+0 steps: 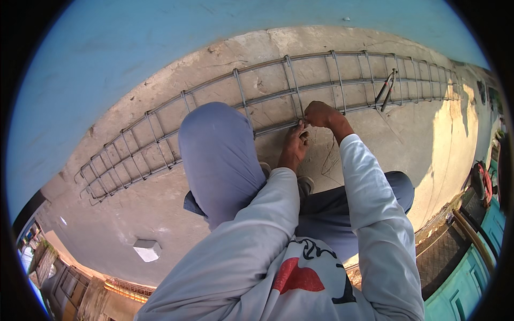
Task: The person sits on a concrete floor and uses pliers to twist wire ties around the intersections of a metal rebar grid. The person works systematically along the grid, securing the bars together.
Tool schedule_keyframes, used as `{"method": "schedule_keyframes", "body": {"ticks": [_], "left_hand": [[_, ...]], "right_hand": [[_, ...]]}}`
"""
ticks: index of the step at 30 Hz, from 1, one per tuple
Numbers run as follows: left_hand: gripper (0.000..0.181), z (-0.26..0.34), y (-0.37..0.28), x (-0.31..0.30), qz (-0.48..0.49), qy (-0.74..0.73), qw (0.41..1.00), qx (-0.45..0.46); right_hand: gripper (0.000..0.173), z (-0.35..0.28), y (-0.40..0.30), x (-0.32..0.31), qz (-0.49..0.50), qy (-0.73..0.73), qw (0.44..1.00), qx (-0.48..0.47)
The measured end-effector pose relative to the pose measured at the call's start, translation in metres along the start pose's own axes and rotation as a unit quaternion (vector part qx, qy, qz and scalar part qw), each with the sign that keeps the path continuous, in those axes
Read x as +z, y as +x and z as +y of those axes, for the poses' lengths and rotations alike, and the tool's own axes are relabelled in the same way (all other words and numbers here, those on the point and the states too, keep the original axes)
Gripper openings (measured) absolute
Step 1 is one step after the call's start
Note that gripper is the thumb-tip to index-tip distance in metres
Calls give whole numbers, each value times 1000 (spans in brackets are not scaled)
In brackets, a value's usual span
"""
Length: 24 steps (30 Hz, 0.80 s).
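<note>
A long rebar cage [317, 86] of steel bars and square stirrups lies on the concrete floor [172, 224] across the view. My left hand [296, 144] is at the near bar, thumb and fingertips against a stirrup corner. Close above it, my right hand [321, 115] is curled with pinched fingertips at the same corner. What lies between the fingertips is too small to make out, so I cannot tell whether either hand grips wire or the bar. A thin wire [331, 154] lies on the floor below my right hand. Pincers [386, 90] with dark handles rest on the cage to the right.
A blue wall [120, 52] runs along the far side of the cage. A pale block [147, 250] sits on the floor at the lower left. My bent knee [219, 140] overlaps the cage. A floor edge with a metal grating [441, 250] lies at the lower right.
</note>
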<state>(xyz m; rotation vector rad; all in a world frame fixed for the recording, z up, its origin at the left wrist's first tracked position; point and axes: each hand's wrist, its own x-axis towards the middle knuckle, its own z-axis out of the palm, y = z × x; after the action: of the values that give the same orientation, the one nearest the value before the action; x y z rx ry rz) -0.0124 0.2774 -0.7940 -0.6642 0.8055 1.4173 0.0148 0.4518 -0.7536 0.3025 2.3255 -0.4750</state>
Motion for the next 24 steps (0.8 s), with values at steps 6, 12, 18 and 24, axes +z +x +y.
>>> {"method": "schedule_keyframes", "body": {"ticks": [6, 12, 18, 24], "left_hand": [[30, 0, 4, -1, -5, 19, 1000, 10], [34, 1, 5, -6, 31, 41, 998, 35], [37, -4, 9, -5, 21, 41, 998, 43], [35, -7, 11, 0, 50, 25, 998, 37]], "right_hand": [[20, 7, -23, 14, -1, -4, 1000, 6], [25, -32, -62, -5, -128, 435, 866, 213], [23, -34, -85, -28, -131, 585, 769, 220], [34, 67, -102, -41, -42, 477, 834, 275]]}}
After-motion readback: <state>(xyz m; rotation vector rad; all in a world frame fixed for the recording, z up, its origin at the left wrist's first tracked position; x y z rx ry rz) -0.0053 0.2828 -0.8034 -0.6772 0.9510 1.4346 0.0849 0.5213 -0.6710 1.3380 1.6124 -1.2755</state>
